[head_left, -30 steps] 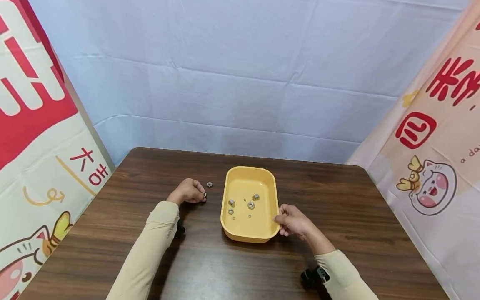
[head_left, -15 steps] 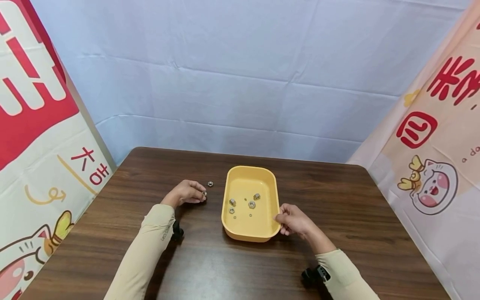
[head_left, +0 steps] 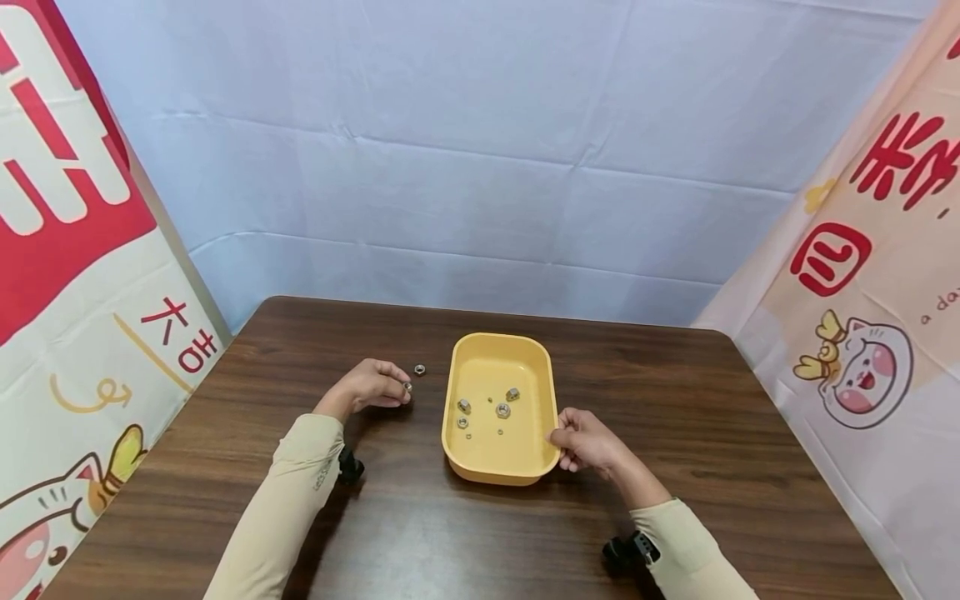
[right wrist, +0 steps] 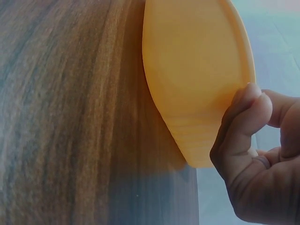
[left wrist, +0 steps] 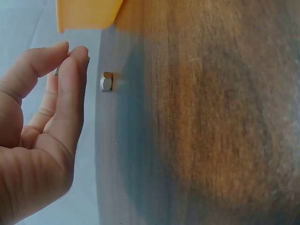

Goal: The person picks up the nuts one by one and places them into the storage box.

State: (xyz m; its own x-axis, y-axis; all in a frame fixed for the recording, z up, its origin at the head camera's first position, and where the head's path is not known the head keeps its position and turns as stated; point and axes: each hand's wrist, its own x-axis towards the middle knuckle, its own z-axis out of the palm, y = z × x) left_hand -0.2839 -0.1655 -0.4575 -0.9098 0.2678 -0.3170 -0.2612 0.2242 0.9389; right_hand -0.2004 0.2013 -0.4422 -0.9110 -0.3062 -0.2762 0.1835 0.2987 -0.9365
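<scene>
Left of the yellow plastic tray (head_left: 491, 477), my left hand (head_left: 369, 386) pinches a small metal nut (head_left: 407, 387) between thumb and fingertips. The left wrist view shows only a sliver of that nut, as the fingers cover most of it. Just beyond these fingertips a second hex nut (head_left: 419, 369) lies on the table, seen side-on as a hex nut (left wrist: 106, 82) in the left wrist view. My right hand (head_left: 587, 440) grips the tray's right rim near its front corner, thumb over the edge. Inside the tray lie several nuts of different sizes, a large one (head_left: 502, 410) near the middle.
The dark wood-grain table (head_left: 450, 550) carries the tray near its middle. A pale blue cloth (head_left: 480, 167) hangs behind the table's far edge. Printed banners (head_left: 862, 333) flank both sides. A black wrist device (head_left: 628, 554) sits under the right forearm.
My left forearm has shifted slightly left and the wrist has turned a little, with the nut still at the fingertips. The right hand and the tray have stayed in place.
</scene>
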